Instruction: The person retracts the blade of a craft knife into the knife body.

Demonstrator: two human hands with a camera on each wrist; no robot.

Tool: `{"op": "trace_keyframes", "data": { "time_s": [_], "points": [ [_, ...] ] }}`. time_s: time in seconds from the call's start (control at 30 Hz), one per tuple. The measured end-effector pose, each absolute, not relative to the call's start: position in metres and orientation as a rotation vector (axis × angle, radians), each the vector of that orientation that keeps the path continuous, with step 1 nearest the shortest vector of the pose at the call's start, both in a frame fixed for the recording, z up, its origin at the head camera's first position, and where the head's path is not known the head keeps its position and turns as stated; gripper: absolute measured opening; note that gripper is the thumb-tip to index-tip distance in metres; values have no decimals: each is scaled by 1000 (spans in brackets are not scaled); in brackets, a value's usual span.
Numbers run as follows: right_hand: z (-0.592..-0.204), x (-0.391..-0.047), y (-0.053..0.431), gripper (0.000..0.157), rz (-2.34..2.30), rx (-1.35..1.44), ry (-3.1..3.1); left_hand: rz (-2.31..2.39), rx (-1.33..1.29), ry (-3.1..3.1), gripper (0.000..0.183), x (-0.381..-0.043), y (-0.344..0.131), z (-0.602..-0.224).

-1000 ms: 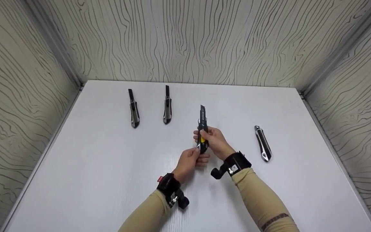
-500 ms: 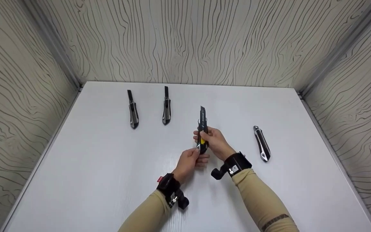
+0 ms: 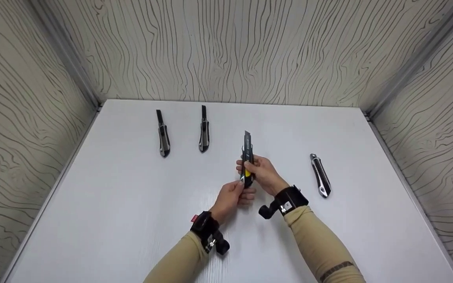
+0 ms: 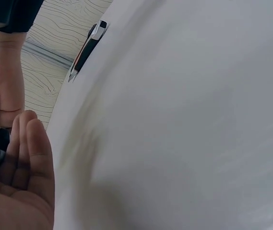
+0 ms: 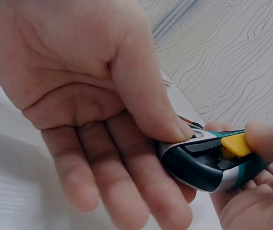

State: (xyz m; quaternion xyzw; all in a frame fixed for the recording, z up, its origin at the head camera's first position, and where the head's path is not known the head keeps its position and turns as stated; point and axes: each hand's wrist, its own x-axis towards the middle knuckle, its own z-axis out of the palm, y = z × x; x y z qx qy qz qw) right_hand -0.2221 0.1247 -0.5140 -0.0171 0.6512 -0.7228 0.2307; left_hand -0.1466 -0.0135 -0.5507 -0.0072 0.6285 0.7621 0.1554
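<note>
In the head view my right hand [image 3: 264, 173] grips a black and grey utility knife [image 3: 247, 147] with its blade extended, pointing toward the back wall. The right thumb rests by the yellow slider [image 5: 235, 145], seen close up in the right wrist view. My left hand [image 3: 228, 196] pinches the butt end of the same knife between thumb and index finger. Its other fingers stay loosely extended beneath, as the right wrist view shows on the left hand [image 5: 112, 120]. The left wrist view catches only a small part of the knife [image 4: 1, 139], mostly hidden by fingers.
Two utility knives with blades out, one at far left [image 3: 164, 137] and another nearer the middle [image 3: 204, 133], lie on the white table [image 3: 92, 204]. A third knife [image 3: 321, 175], blade retracted, lies to the right. Wood-patterned panels [image 3: 226, 51] enclose the table's back and sides.
The right thumb has slid slightly toward the butt end, and the blade tip sits a little lower, closer to the handle. Both hands otherwise hold their places.
</note>
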Motion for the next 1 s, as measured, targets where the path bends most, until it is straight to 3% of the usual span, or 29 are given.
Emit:
{"op": "trace_keyframes", "data": {
  "time_s": [0.4,1.0],
  "points": [
    [-509,-220,129,48,-2003,-54,1724,2190,60,1827,39,-145,-15,-552],
    [-515,-216,126,44,-2024,-10,1714,2179,3,1835,39,-145,-14,-551]
  ]
}}
